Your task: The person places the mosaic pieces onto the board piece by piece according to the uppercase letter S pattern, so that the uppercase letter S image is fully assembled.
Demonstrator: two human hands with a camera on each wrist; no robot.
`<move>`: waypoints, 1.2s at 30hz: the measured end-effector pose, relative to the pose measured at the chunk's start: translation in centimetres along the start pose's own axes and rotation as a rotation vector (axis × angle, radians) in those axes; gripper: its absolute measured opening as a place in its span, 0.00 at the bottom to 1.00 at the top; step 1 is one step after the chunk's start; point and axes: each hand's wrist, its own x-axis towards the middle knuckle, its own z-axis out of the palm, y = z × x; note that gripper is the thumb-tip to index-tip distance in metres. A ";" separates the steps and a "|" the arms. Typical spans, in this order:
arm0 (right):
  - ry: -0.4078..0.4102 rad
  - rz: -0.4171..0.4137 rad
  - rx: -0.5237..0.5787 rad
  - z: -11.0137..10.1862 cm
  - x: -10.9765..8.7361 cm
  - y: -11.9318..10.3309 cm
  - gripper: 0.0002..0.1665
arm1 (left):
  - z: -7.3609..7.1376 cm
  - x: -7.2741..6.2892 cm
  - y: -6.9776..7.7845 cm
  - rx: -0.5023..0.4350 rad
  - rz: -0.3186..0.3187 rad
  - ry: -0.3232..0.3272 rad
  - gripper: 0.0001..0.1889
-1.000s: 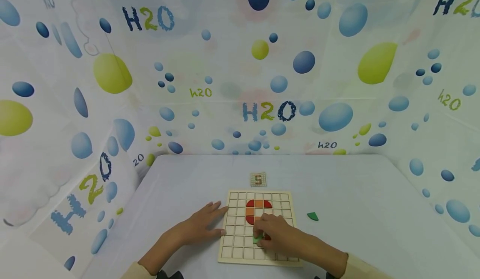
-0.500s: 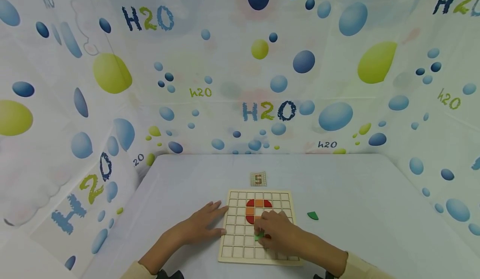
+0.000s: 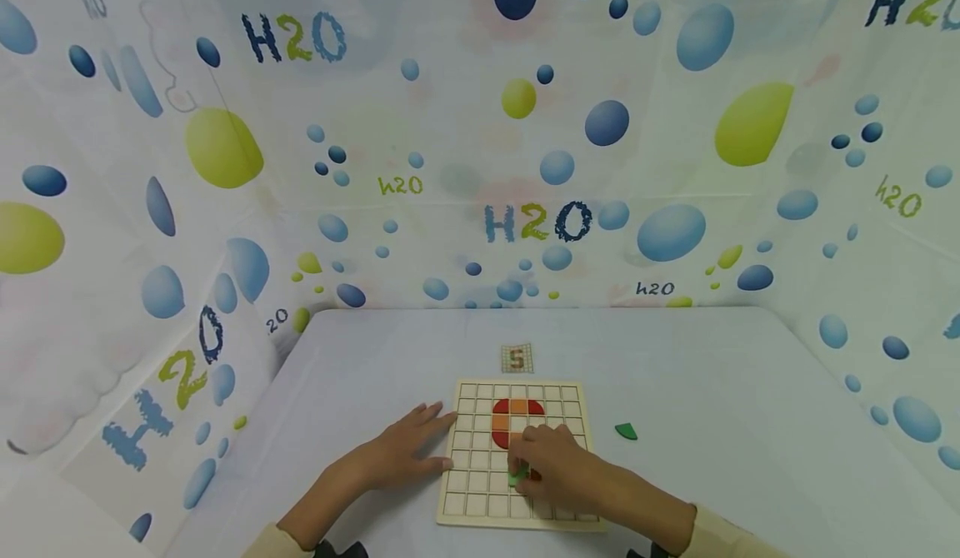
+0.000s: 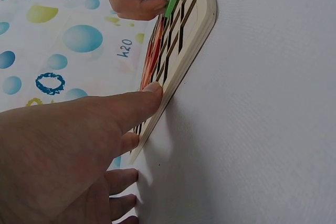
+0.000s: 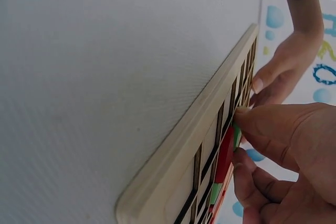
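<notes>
A pale wooden grid board [image 3: 467, 505] lies on the white table. Red and orange tiles [image 3: 501, 422] form a curved figure in its cells. My right hand [image 3: 561, 468] is over the lower middle of the board, thumb and fingers pinching a small light green tile [image 4: 171, 3] that stands tilted at the cells. In the right wrist view, a red tile [image 5: 224, 156] sits right beside the pinched one, with another green tile [image 5: 215, 193] nearby. My left hand [image 3: 401, 451] rests at the board's left edge, fingers spread and thumb touching the rim. The right hand hides some cells.
A dark green quarter-round tile [image 3: 626, 432] lies on the table right of the board. Behind the board is a small pattern card [image 3: 517, 359] with an S-like figure. A printed white cloth [image 3: 450, 125] hangs around the table.
The right hand stays over the same cells, and the pinched green tile shifts and tilts only slightly. The left hand has not visibly moved.
</notes>
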 end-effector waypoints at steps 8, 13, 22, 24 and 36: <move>-0.023 -0.014 -0.013 -0.1 0.0 -0.1 0.08 | -0.1 -0.1 0.3 -0.007 -0.010 0.005 0.40; -0.044 -0.036 -0.011 -0.2 -0.2 0.1 0.07 | -0.1 0.0 0.2 0.002 -0.008 0.005 0.40; -0.009 -0.129 -0.019 0.2 -0.5 0.2 0.08 | -0.1 0.0 0.3 -0.003 -0.008 0.006 0.40; -0.005 -0.127 -0.023 0.3 -0.5 0.2 0.07 | -0.1 0.0 0.3 -0.005 -0.010 0.006 0.39; 0.002 -0.139 -0.030 0.2 -0.7 0.5 0.09 | -0.1 -0.1 0.3 -0.006 -0.016 0.002 0.40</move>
